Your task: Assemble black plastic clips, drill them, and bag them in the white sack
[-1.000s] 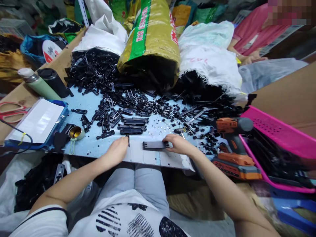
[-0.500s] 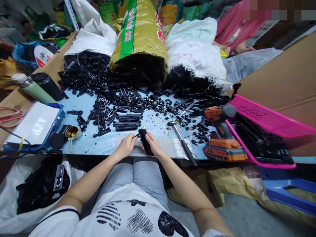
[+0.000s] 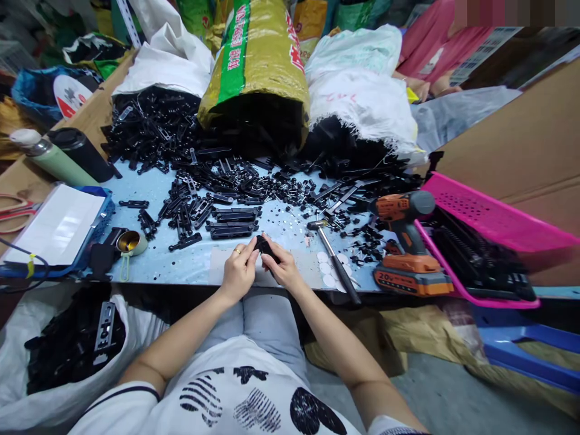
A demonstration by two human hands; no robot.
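Note:
My left hand (image 3: 238, 270) and my right hand (image 3: 284, 266) meet at the near edge of the blue table (image 3: 190, 263). Both are closed on one small black plastic part (image 3: 264, 245), held between their fingertips just above the tabletop. The left hand wears a ring. Just beyond the hands lie stacked black strips (image 3: 235, 222) and a scatter of loose black parts (image 3: 190, 208). A hammer (image 3: 334, 260) lies on the table to the right of my right hand.
Open sacks (image 3: 258, 66) spill black parts across the far table. An orange cordless drill (image 3: 403, 241) and pink basket (image 3: 489, 241) stand right. A blue tray with white sheet (image 3: 58, 226), brass cup (image 3: 129, 243), two bottles (image 3: 67, 158) and scissors (image 3: 13, 208) sit left. Another person (image 3: 435, 54) sits beyond.
A second ago my hands were apart on the table, the right on a flat black strip. They came together, stood the piece upright, and now hold it closer between both fingertips.

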